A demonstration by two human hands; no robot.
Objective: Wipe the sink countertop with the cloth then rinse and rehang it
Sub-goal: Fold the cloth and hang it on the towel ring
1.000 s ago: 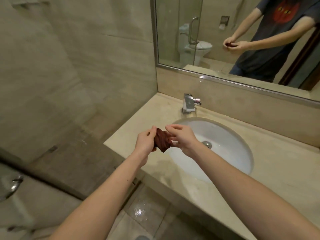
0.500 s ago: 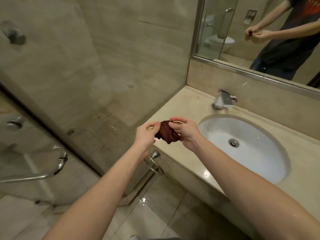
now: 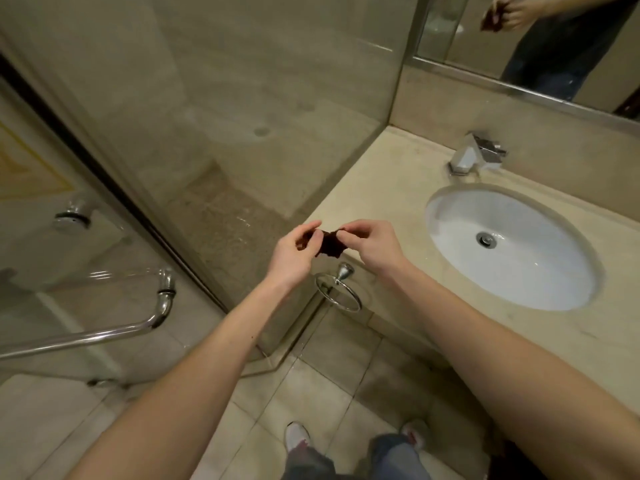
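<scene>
A small dark red cloth (image 3: 329, 243) is stretched between my two hands over the left front corner of the beige countertop (image 3: 388, 188). My left hand (image 3: 294, 252) pinches its left end and my right hand (image 3: 372, 244) pinches its right end. Directly below the cloth, a chrome towel ring (image 3: 337, 289) hangs on the counter's front face. The white oval sink (image 3: 512, 244) lies to the right, with a chrome faucet (image 3: 476, 155) behind it.
A glass shower partition (image 3: 207, 150) meets the counter's left end, with a chrome door handle (image 3: 145, 317) at lower left. A mirror (image 3: 554, 46) runs above the backsplash. My shoes (image 3: 298, 438) stand on the tiled floor below.
My view has turned left and down, so the sink has slid right and the towel ring has come into sight. The cloth has been pulled out wider between my hands.
</scene>
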